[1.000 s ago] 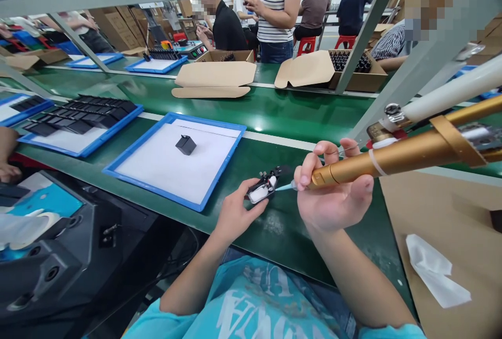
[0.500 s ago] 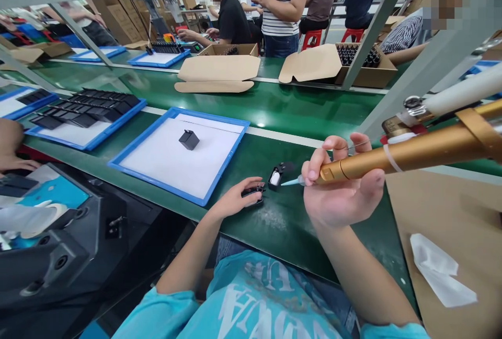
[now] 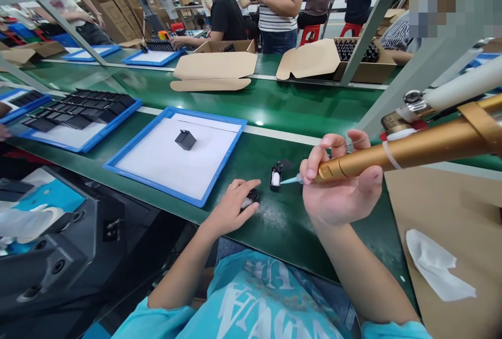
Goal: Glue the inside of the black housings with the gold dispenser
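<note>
My right hand (image 3: 337,187) grips a gold dispensing gun (image 3: 364,164) with its fingers curled round the front end. Its pale blue needle tip (image 3: 289,180) points left and sits at the right edge of a small open black box (image 3: 275,184). Something white (image 3: 276,177) lies in that box, and a black lid or flap stands at its far side. My left hand (image 3: 227,209) rests on the green bench, left of the open box, its thumb and fingers round a small black part (image 3: 251,198) with a pale inside. The fingers hide much of that part.
A blue-rimmed tray (image 3: 206,200) holds one black box (image 3: 185,139); another tray (image 3: 90,143) carries rows of black boxes. White tissue (image 3: 439,266) lies on cardboard (image 3: 463,208) at right. Metal posts and a white hose (image 3: 463,90) hang nearby. People work across the bench.
My left hand has shifted a little left with the black part, away from the open box. The open box has turned slightly. My right hand and the gun have hardly moved.
</note>
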`<state>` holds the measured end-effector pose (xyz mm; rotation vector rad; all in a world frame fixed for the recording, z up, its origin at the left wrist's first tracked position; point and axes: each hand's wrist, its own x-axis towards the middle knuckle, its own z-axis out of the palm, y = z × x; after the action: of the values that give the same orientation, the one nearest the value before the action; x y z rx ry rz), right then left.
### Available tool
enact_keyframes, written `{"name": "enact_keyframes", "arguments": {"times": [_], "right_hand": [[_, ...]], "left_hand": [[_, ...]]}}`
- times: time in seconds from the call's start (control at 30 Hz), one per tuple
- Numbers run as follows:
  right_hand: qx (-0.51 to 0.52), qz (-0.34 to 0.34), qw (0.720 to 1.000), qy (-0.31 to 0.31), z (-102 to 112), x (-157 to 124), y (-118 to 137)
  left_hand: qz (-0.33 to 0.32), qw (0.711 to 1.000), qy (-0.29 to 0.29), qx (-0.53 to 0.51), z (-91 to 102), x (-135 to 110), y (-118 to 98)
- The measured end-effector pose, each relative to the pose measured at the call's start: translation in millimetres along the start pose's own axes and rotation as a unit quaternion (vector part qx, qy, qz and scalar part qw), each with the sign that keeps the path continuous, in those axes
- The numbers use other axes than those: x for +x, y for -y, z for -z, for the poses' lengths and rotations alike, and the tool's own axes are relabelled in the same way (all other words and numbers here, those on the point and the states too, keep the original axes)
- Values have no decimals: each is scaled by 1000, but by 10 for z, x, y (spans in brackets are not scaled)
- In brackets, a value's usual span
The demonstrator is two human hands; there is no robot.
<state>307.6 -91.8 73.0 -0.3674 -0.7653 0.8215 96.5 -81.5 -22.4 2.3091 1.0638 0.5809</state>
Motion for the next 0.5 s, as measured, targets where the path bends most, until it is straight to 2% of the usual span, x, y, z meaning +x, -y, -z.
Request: {"name": "enact_keyframes", "arguments": {"times": [0.07, 0.13, 0.37, 0.43, 0.5], "right_hand": [[-3, 0, 1000, -1, 2, 4, 1], [-5, -1, 1000, -2, 2, 6, 1], [-6, 6, 1000, -1, 6, 18, -14], [-10, 7, 1000, 3, 12, 23, -18], [-16, 7, 1000, 8, 20, 26, -19]], "left_hand": [[-4, 999, 0, 36, 12, -44, -34], [-2, 998, -29, 51, -36, -73, -38], [9, 980, -199, 11, -354, -30, 9], [15, 976, -217, -1, -412, -24, 27], [25, 978, -206, 25, -442, -45, 38]]}}
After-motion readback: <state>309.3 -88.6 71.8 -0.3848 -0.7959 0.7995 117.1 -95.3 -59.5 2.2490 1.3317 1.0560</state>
